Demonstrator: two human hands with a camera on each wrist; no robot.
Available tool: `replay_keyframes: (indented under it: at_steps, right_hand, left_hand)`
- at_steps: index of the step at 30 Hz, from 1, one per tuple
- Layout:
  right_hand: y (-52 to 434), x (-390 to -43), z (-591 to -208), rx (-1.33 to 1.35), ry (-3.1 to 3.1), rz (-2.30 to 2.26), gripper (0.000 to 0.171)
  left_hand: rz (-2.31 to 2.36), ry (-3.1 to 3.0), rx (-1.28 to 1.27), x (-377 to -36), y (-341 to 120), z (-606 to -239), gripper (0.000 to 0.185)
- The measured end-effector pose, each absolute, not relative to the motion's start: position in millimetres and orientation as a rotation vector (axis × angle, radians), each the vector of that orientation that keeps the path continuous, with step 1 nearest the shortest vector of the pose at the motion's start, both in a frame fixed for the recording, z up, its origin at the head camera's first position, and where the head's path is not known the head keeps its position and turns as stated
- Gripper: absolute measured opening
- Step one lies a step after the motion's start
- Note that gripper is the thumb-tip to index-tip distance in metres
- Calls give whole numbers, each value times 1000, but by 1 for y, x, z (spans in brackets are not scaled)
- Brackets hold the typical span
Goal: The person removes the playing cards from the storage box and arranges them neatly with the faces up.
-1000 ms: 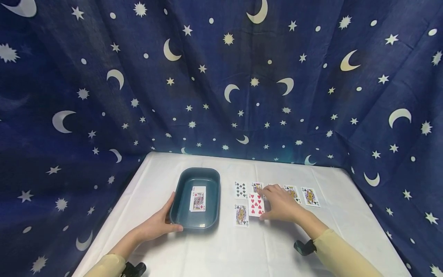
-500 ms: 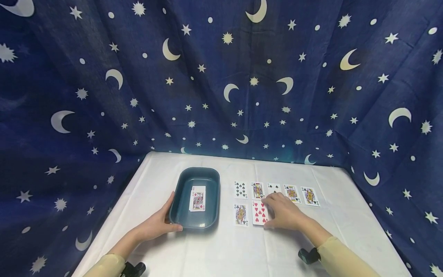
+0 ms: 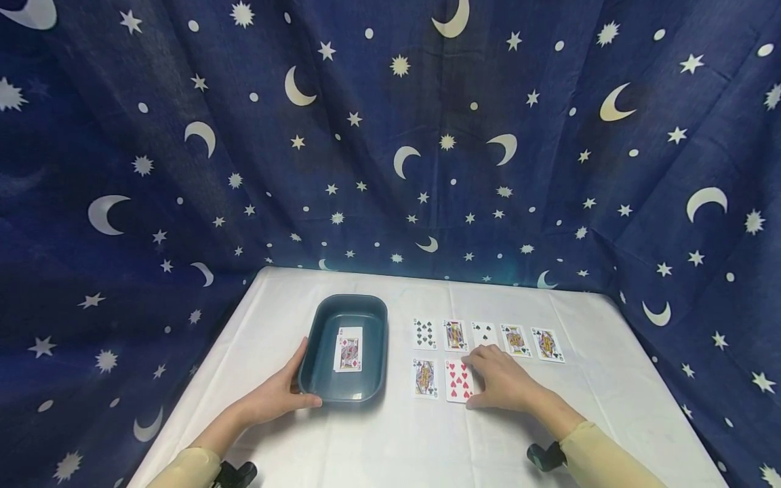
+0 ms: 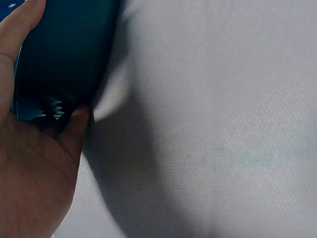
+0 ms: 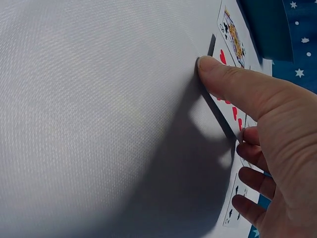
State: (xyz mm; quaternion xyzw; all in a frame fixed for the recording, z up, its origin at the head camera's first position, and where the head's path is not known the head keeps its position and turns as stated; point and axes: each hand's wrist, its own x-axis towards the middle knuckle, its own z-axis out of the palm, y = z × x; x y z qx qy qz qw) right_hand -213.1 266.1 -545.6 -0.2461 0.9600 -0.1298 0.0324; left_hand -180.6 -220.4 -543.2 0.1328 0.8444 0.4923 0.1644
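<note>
1. While the right hand [image 3: 502,383] rests fingers and thumb on the heart card [image 3: 457,380], just right of the tray [image 3: 379,352], nothing is pinched.
2. Thin, light and slippery, it likely lifts best by an edge.
3. The left hand [image 3: 277,393] clasps the tray's near corner.

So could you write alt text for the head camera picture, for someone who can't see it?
A person's right hand rests on a red hearts card on a white table, while the left hand holds a dark teal tray with one diamond card inside. Six more cards lie face up nearby, against a navy moon-and-star curtain.
</note>
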Motion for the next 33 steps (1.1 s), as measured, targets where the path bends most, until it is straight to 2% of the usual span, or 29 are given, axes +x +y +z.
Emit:
replay_keyframes:
  at_steps: [33]
  right_hand:
    - [267, -214, -546, -639, 2915, -431, 90]
  left_hand:
    - [1354, 2449, 341, -181, -220, -543, 127]
